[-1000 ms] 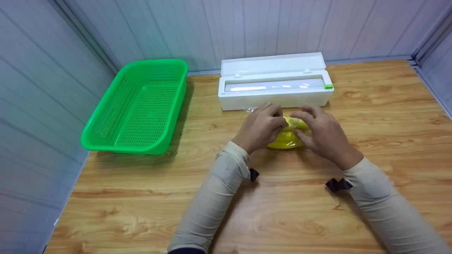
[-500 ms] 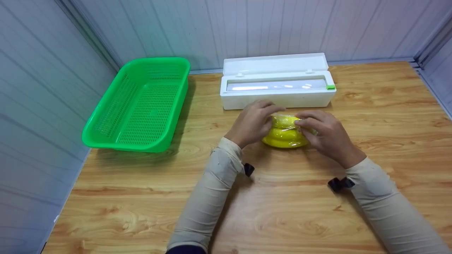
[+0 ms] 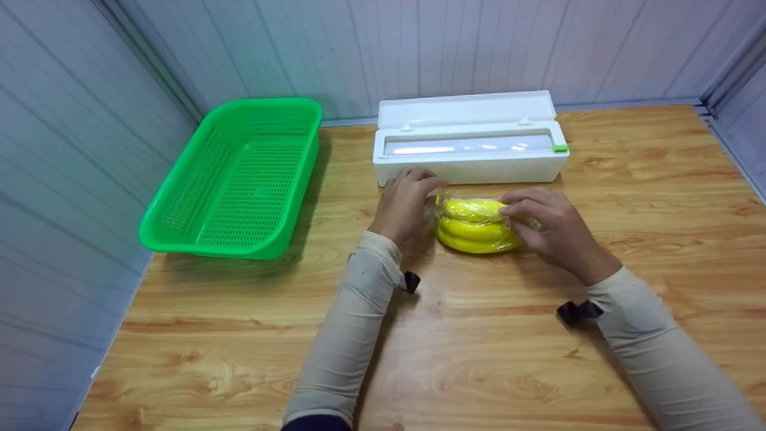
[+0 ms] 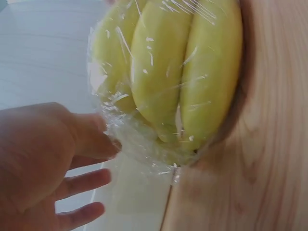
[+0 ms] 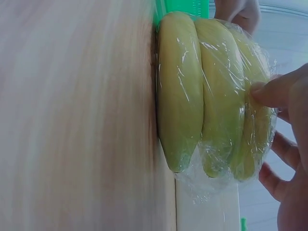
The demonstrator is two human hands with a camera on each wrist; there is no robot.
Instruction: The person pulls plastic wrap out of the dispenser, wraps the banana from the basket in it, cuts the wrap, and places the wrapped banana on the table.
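A bunch of yellow bananas (image 3: 476,233) lies on the wooden table, covered in clear plastic wrap (image 4: 139,137) that crinkles at the ends. At the bunch's left end is my left hand (image 3: 402,206); its thumb and index fingertip pinch the edge of the wrap, while other fingers (image 4: 86,183) spread apart below. My right hand (image 3: 553,230) holds the bunch at its right end. In the right wrist view its thumb (image 5: 272,92) presses on the wrapped upper banana, with the other fingers behind, partly hidden.
Just behind the bananas stands a long white wrap dispenser box (image 3: 473,172), lid raised, with a film roll inside and a green slider (image 3: 560,148) at its right. A green perforated basket (image 3: 286,218) sits at the left. Panel walls border the table (image 3: 479,359).
My left hand has moved left from the middle of the bananas to their left end, uncovering more of the bunch. The bananas have shifted slightly left; my right hand stays at their right end.
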